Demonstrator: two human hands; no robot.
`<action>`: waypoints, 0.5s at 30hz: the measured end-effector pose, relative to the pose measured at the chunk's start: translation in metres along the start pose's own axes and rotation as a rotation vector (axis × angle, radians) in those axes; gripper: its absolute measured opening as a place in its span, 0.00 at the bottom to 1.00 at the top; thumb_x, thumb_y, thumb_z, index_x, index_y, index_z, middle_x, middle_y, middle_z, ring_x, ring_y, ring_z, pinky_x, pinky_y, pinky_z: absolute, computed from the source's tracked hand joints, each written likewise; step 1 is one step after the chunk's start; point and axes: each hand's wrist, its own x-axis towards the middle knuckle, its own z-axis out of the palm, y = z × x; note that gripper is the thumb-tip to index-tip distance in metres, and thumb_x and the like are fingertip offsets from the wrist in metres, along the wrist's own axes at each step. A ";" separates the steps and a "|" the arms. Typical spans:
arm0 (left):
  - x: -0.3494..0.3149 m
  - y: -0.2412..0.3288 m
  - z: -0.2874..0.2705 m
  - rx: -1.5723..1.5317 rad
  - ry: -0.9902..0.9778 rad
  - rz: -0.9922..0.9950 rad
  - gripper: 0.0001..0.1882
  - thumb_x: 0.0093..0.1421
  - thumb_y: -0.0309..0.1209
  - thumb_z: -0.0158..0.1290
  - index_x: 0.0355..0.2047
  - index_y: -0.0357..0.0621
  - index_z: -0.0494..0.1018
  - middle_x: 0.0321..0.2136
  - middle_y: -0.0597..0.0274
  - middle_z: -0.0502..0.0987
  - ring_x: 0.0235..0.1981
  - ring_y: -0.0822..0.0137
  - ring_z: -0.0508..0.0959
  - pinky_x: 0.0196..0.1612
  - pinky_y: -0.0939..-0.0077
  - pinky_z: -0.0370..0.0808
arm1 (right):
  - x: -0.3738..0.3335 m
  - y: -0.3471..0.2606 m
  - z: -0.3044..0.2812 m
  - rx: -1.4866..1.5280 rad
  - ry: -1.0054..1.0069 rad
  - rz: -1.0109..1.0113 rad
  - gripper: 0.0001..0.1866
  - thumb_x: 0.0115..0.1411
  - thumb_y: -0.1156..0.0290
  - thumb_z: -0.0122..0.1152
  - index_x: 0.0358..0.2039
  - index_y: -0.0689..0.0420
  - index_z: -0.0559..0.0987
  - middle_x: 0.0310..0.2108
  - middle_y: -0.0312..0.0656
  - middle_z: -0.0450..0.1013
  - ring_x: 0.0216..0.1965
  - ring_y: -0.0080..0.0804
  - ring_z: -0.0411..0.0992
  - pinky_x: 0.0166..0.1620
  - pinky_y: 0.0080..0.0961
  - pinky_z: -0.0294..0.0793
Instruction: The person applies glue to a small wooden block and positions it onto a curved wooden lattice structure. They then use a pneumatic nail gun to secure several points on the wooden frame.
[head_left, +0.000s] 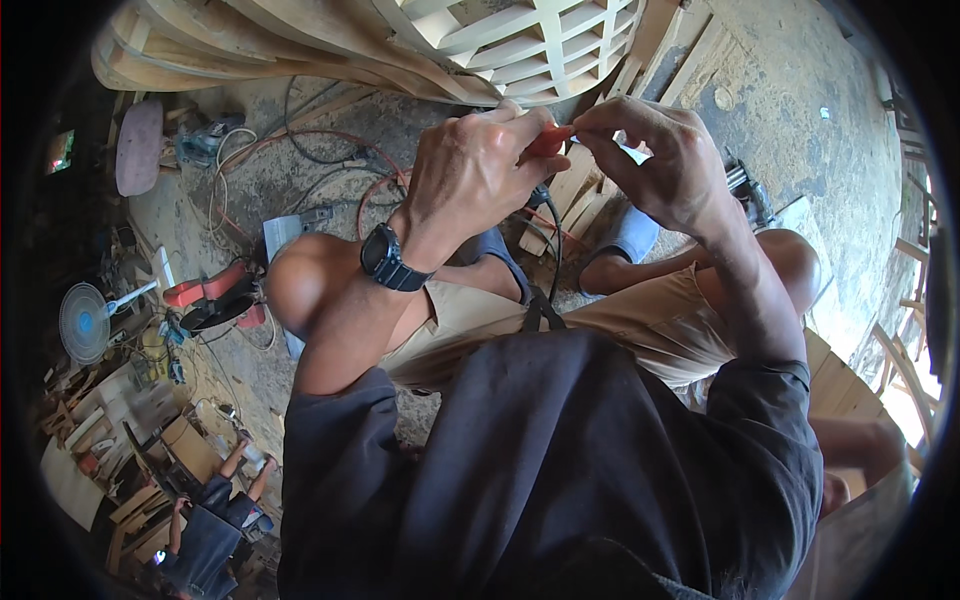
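Both my hands are raised in front of a pale, curved wooden frame with a lattice panel (550,45). My left hand (470,165), with a dark watch on its wrist, is closed around a small red-orange piece with a narrow tip (547,141). Most of that piece is hidden by the fingers, so its kind is unclear. Fingertips of my right hand (668,165) pinch at the narrow tip, on the piece's right side. The lattice's lower rim lies just beyond my knuckles.
Cables and a red hose (375,150) cross the floor on the left, near a blue-grey power tool (203,147). A red-and-black machine (208,295) and a fan (85,322) stand farther left. Wood strips (570,200) lie between my feet. Another person (212,525) is at lower left.
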 end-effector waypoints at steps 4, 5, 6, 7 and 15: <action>-0.001 0.000 0.000 0.021 -0.008 -0.006 0.13 0.58 0.38 0.65 0.36 0.44 0.77 0.29 0.59 0.82 0.33 0.49 0.83 0.34 0.60 0.78 | 0.000 0.003 0.001 -0.028 -0.002 -0.021 0.07 0.60 0.77 0.65 0.40 0.58 0.81 0.30 0.44 0.80 0.32 0.43 0.81 0.36 0.35 0.79; -0.001 0.001 0.001 0.021 -0.009 -0.010 0.13 0.57 0.38 0.65 0.36 0.44 0.77 0.29 0.59 0.82 0.33 0.49 0.83 0.34 0.60 0.78 | -0.001 0.004 0.001 -0.032 -0.010 -0.013 0.07 0.60 0.76 0.66 0.40 0.58 0.82 0.32 0.42 0.81 0.32 0.39 0.80 0.36 0.32 0.78; -0.001 0.001 0.001 0.021 -0.011 -0.014 0.13 0.57 0.38 0.65 0.36 0.44 0.77 0.29 0.59 0.82 0.33 0.49 0.83 0.34 0.60 0.78 | -0.002 0.005 0.001 -0.037 -0.019 -0.006 0.07 0.61 0.76 0.66 0.40 0.57 0.82 0.35 0.40 0.82 0.32 0.35 0.80 0.36 0.30 0.77; -0.001 0.000 0.001 0.007 -0.015 -0.017 0.13 0.57 0.38 0.65 0.36 0.44 0.77 0.29 0.58 0.82 0.33 0.49 0.83 0.34 0.59 0.78 | -0.003 0.005 0.002 -0.030 0.009 -0.007 0.07 0.60 0.76 0.66 0.39 0.58 0.82 0.32 0.41 0.81 0.32 0.38 0.80 0.35 0.32 0.78; 0.001 0.000 0.002 0.039 -0.001 0.012 0.15 0.57 0.41 0.65 0.37 0.46 0.78 0.28 0.56 0.81 0.32 0.50 0.84 0.33 0.55 0.79 | -0.003 -0.011 -0.002 0.142 -0.004 0.246 0.21 0.60 0.77 0.65 0.55 0.51 0.79 0.28 0.37 0.79 0.25 0.25 0.76 0.34 0.26 0.76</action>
